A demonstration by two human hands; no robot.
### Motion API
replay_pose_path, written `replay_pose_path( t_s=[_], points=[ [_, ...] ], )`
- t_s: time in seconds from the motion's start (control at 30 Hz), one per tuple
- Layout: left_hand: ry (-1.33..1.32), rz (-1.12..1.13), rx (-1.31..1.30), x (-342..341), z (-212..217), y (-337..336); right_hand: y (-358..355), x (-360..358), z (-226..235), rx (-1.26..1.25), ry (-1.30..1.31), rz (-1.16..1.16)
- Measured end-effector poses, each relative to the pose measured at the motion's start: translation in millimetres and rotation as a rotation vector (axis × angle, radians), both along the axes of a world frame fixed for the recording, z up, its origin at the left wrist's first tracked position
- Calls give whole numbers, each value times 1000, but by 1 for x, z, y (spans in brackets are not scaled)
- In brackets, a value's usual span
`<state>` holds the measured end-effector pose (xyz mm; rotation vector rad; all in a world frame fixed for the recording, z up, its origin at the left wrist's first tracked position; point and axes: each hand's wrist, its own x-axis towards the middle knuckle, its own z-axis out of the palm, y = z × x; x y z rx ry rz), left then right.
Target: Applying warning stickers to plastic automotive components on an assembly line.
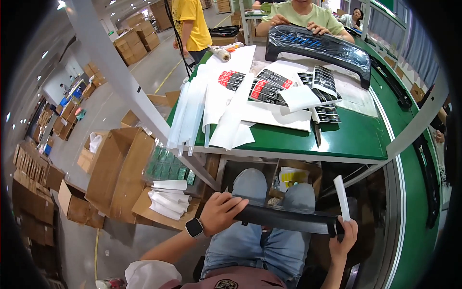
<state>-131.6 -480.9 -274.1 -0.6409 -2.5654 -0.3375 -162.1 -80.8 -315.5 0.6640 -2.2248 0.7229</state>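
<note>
"Head view, foreground: how do the hands stand?"

"A long black part (288,219) spans the space above the lap. The left hand (222,212) is clamped over its left end; the right hand (344,237) is closed on its right end, and a white strip (342,197) rises from the fingertips there."

"Which portions are obscured?"

"The part's left tip, beneath the left hand, and the strip's lower end, at the right fingers. Whether strip and part are joined cannot be told. Under the table (356,137), a carton (314,180) is shaded, its contents partly behind a knee."

"And the edges?"

"The part lies between torso and table, apart from the table's near edge; the strip's top stays below that edge. Green tabletop shows at the near right corner. Leftward, translucent tubes (186,118) jut past the edge, beside white sheets (231,127). A dark, pointed item (317,135) is hard to identify."

"Beyond?"

"A film-wrapped black shell (317,50) stands at the far side, under a co-worker's hands (317,28); that person's head is cut off above. Left, open floor (137,77) leads toward stacked cartons (131,45), the farthest too small to distinguish."
</note>
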Motion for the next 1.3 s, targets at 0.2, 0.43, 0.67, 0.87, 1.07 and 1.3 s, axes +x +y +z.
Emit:
replay_pose_path(
  t_s=[0.2, 0.43, 0.67, 0.87, 1.07, 1.3],
  points=[
    [-304, -28, -1, 2, -13, 0, -14, 3, 26, 134, -420, -4],
    [-313, 26, 211, -21, -11, -10, -52, 6, 88, -287, -535, 410],
    [-151, 168, 633, -34, -36, -7, -120, -9, 74, -650, -740, 425],
    [-316, -167, 1026, -29, -31, -28, -161, -14, 66, -862, -1063, 469],
    [-402, -189, 1087, -25, -36, -37, -175, -20, 58, -794, -1108, 332],
    [-281, -80, 850, -27, -40, -43, -195, -23, 53, -320, -878, 143]
  ],
)
